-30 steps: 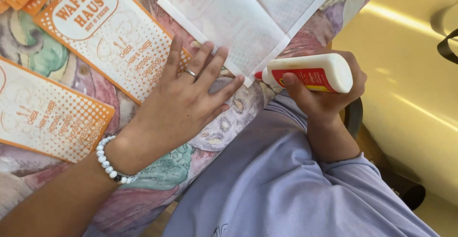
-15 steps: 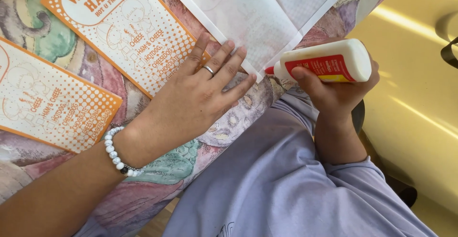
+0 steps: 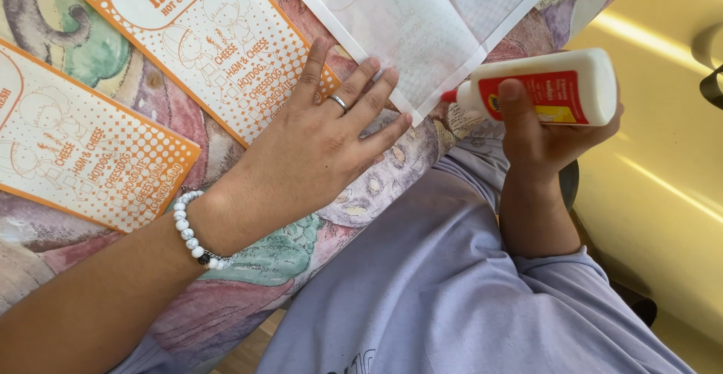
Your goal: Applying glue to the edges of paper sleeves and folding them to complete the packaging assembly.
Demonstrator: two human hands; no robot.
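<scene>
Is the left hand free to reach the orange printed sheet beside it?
Probably yes: the left hand lies flat, holding nothing, already overlapping the orange printed sheet, with nothing between them.

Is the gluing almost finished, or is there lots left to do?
Just begun, it seems. The left hand presses the white sheet flat, and the right hand aims the glue bottle at its edge. No glue line shows. Two orange printed sheets lie beside it.

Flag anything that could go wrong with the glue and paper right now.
1. The glue bottle nozzle sits at the corner of the white sheet; a hard squeeze from the right hand could spill onto the tablecloth.
2. Left hand fingertips pin that corner, so glue may smear them.
</scene>
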